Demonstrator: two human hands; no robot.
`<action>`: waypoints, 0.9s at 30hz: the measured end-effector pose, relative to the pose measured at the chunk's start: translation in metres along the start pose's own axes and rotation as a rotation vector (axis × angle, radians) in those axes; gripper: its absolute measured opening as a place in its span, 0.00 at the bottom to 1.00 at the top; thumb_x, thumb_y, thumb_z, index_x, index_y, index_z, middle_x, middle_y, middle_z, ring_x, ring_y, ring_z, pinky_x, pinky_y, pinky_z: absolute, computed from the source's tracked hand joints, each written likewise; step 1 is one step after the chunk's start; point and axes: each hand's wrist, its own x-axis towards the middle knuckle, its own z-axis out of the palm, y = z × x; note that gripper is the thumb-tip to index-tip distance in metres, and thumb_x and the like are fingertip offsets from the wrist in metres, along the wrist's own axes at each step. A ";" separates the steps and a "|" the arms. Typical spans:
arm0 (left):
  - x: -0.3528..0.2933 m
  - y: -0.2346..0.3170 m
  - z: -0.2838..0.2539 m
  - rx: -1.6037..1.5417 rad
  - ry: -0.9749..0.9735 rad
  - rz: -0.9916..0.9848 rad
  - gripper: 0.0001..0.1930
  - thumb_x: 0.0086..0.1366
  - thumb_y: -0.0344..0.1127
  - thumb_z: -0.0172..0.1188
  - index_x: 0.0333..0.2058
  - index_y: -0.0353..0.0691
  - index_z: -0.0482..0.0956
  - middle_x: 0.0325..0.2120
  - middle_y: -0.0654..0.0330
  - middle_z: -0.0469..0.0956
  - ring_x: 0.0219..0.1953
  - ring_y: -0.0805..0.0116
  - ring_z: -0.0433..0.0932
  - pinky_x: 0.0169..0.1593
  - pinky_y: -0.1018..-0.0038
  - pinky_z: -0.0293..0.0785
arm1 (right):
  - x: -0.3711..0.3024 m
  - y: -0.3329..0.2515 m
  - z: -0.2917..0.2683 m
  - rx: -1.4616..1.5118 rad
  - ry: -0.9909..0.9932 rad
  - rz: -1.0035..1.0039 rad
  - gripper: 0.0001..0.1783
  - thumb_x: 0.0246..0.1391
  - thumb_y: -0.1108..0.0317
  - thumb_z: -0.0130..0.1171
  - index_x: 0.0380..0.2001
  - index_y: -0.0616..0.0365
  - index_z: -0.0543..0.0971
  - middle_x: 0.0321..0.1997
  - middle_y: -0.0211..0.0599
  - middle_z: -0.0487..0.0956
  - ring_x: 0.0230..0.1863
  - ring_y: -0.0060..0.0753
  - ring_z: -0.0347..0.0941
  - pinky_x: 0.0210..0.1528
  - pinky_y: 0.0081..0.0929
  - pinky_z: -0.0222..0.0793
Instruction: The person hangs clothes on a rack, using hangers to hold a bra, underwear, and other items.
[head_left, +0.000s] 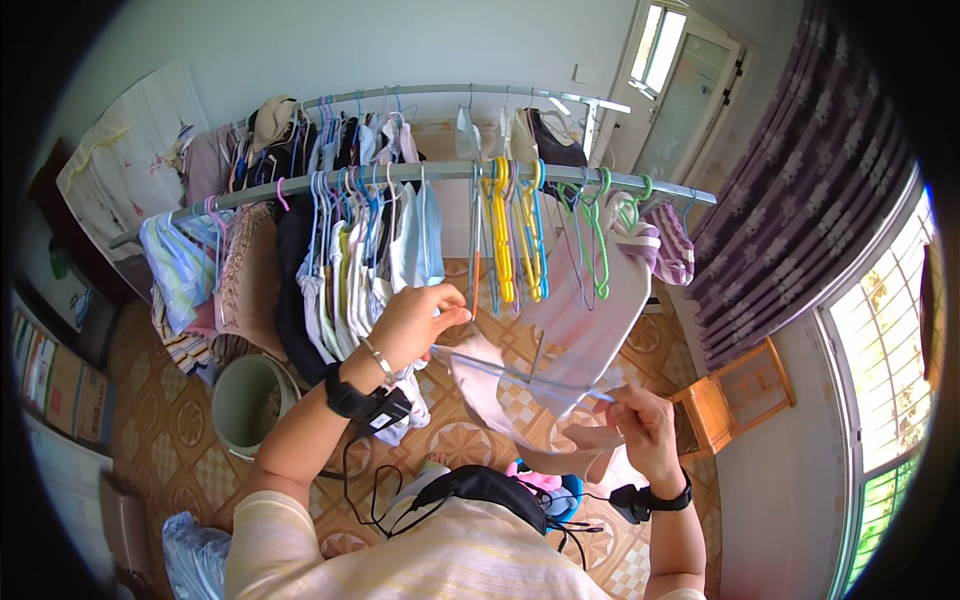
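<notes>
Held hanger [545, 382]: pale blue. Cloth [478, 385] by it: pale pinkish beige. Rack hangers: some yellow [502, 245], some green [600, 255]. Curtain [775, 210]: purple, pale flowers. Floor [455, 435]: tan-brown, checks, round motifs. Chair [706, 412]: orange-brown. Bucket [228, 415]: pale grey-green. Shirt [430, 555]: cream, faint yellow stripes. Wristband [347, 392]: black.

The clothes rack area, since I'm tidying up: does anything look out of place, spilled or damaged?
Two things, mildly. A blue cloth sits low at the lower left, apart from the rack. The white cloth at far left bears reddish marks, perhaps stains or just a print. I see no spill.
</notes>
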 end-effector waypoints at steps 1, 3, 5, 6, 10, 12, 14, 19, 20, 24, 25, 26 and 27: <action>0.000 0.003 0.001 0.074 -0.022 -0.013 0.11 0.64 0.38 0.56 0.32 0.35 0.77 0.23 0.58 0.78 0.13 0.70 0.73 0.18 0.75 0.66 | -0.003 0.004 0.001 0.083 0.054 0.092 0.10 0.49 0.83 0.48 0.31 0.62 0.78 0.21 0.32 0.72 0.25 0.20 0.69 0.28 0.20 0.64; 0.006 -0.008 0.013 0.127 0.132 0.259 0.12 0.66 0.40 0.55 0.33 0.35 0.77 0.24 0.63 0.77 0.14 0.76 0.71 0.21 0.80 0.67 | -0.002 0.003 -0.003 0.077 0.058 0.145 0.09 0.55 0.80 0.47 0.30 0.63 0.78 0.20 0.29 0.72 0.25 0.17 0.67 0.28 0.18 0.62; -0.001 -0.006 0.014 0.023 -0.010 0.183 0.12 0.63 0.41 0.58 0.31 0.37 0.77 0.23 0.59 0.76 0.24 0.71 0.77 0.28 0.76 0.69 | -0.002 0.012 -0.006 0.194 0.113 0.200 0.09 0.58 0.77 0.47 0.30 0.63 0.78 0.21 0.27 0.72 0.25 0.16 0.66 0.29 0.17 0.61; -0.001 -0.008 0.019 -0.071 -0.034 0.344 0.11 0.60 0.40 0.62 0.30 0.37 0.76 0.24 0.59 0.76 0.25 0.70 0.75 0.30 0.76 0.69 | -0.003 0.013 -0.009 0.300 0.111 0.237 0.08 0.59 0.75 0.48 0.30 0.63 0.77 0.23 0.25 0.72 0.27 0.15 0.66 0.31 0.16 0.61; -0.002 -0.020 0.013 0.083 0.004 0.368 0.08 0.58 0.34 0.62 0.29 0.35 0.79 0.24 0.60 0.78 0.28 0.67 0.75 0.34 0.74 0.70 | 0.011 0.008 -0.016 0.312 -0.025 0.248 0.09 0.62 0.73 0.46 0.37 0.62 0.77 0.26 0.23 0.71 0.28 0.15 0.63 0.31 0.15 0.58; 0.001 -0.025 0.005 0.070 0.069 0.371 0.08 0.58 0.35 0.62 0.27 0.34 0.80 0.23 0.59 0.78 0.28 0.66 0.74 0.34 0.74 0.70 | 0.021 -0.006 -0.021 0.372 -0.202 0.346 0.11 0.62 0.73 0.44 0.40 0.62 0.76 0.27 0.23 0.72 0.29 0.16 0.63 0.33 0.16 0.61; 0.006 -0.040 0.003 0.122 0.109 0.419 0.12 0.59 0.38 0.61 0.37 0.36 0.79 0.33 0.56 0.79 0.38 0.59 0.75 0.43 0.69 0.71 | 0.021 0.004 -0.021 0.330 -0.312 0.289 0.12 0.62 0.75 0.43 0.43 0.63 0.75 0.28 0.25 0.73 0.30 0.16 0.64 0.34 0.16 0.63; 0.023 -0.083 -0.019 0.372 0.399 0.350 0.12 0.59 0.28 0.56 0.43 0.38 0.76 0.43 0.54 0.74 0.48 0.53 0.71 0.52 0.64 0.67 | 0.015 0.014 0.010 0.360 -0.428 0.465 0.11 0.62 0.74 0.45 0.44 0.63 0.75 0.30 0.26 0.73 0.33 0.16 0.65 0.38 0.16 0.63; 0.030 -0.094 -0.026 0.398 0.406 0.359 0.13 0.55 0.23 0.56 0.41 0.39 0.77 0.42 0.54 0.74 0.48 0.53 0.71 0.53 0.63 0.67 | 0.013 0.021 0.023 0.390 -0.417 0.466 0.11 0.62 0.74 0.45 0.44 0.63 0.75 0.30 0.26 0.73 0.33 0.17 0.65 0.39 0.16 0.63; 0.068 -0.141 -0.040 0.672 0.208 0.440 0.24 0.49 0.13 0.48 0.45 0.41 0.77 0.54 0.54 0.68 0.60 0.56 0.62 0.64 0.65 0.57 | 0.015 0.047 0.067 0.506 -0.344 0.503 0.10 0.60 0.76 0.46 0.42 0.64 0.74 0.30 0.29 0.73 0.32 0.19 0.66 0.37 0.17 0.63; 0.086 -0.153 -0.034 0.730 0.186 0.507 0.22 0.51 0.16 0.51 0.44 0.42 0.78 0.56 0.54 0.67 0.62 0.57 0.60 0.67 0.64 0.53 | 0.015 0.049 0.074 0.542 -0.324 0.526 0.10 0.60 0.77 0.46 0.42 0.64 0.74 0.30 0.29 0.73 0.32 0.19 0.66 0.37 0.17 0.63; 0.100 -0.163 -0.029 0.797 0.157 0.562 0.21 0.53 0.20 0.52 0.45 0.45 0.78 0.57 0.56 0.66 0.62 0.58 0.60 0.68 0.64 0.51 | 0.017 0.045 0.081 0.560 -0.294 0.523 0.10 0.59 0.78 0.46 0.43 0.64 0.74 0.30 0.30 0.73 0.32 0.19 0.67 0.36 0.16 0.64; 0.116 -0.171 -0.025 0.860 0.128 0.620 0.19 0.55 0.24 0.52 0.46 0.47 0.78 0.59 0.58 0.66 0.63 0.59 0.60 0.69 0.64 0.48 | 0.019 0.041 0.087 0.569 -0.277 0.531 0.10 0.59 0.78 0.46 0.42 0.64 0.75 0.31 0.30 0.73 0.32 0.19 0.67 0.36 0.16 0.64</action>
